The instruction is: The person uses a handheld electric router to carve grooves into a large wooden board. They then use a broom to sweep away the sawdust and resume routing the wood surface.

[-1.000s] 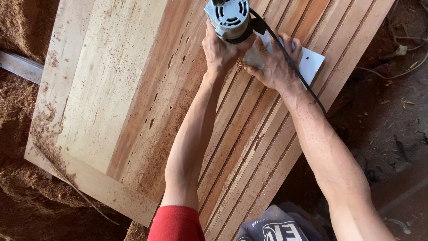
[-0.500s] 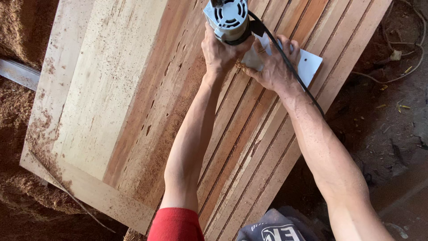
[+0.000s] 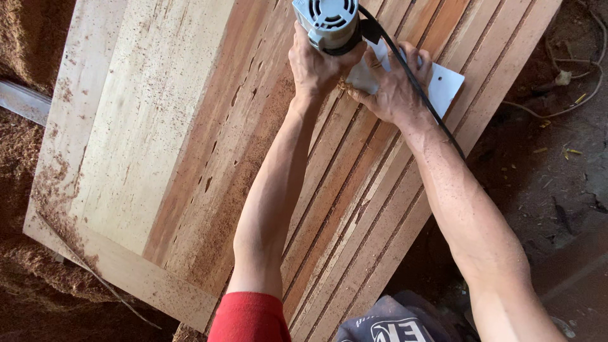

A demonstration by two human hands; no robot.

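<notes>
- A large wooden panel (image 3: 158,126) fills most of the view, lying flat and set at a slant; its left part is pale, smooth board dusted with reddish sawdust, with a flat frame strip along the left and lower edges; its right part is reddish-brown and cut with long, straight, parallel grooves (image 3: 354,209).
- Loose sawdust (image 3: 25,278) lies heaped in a fibrous brown mass left of and below the panel; dark, gritty ground (image 3: 557,164) with scraps lies to the right.
- The left hand (image 3: 316,63) is clenched round the body of a small grey router (image 3: 329,22), a rounded metal housing with vent slots on top, standing at the top of the grooved part.
- The right hand (image 3: 392,85) presses, fingers curled, on the router's flat white base plate (image 3: 443,85), which rests on the grooves.
- A thin black power cord (image 3: 437,120) runs from the router across the right wrist.
</notes>
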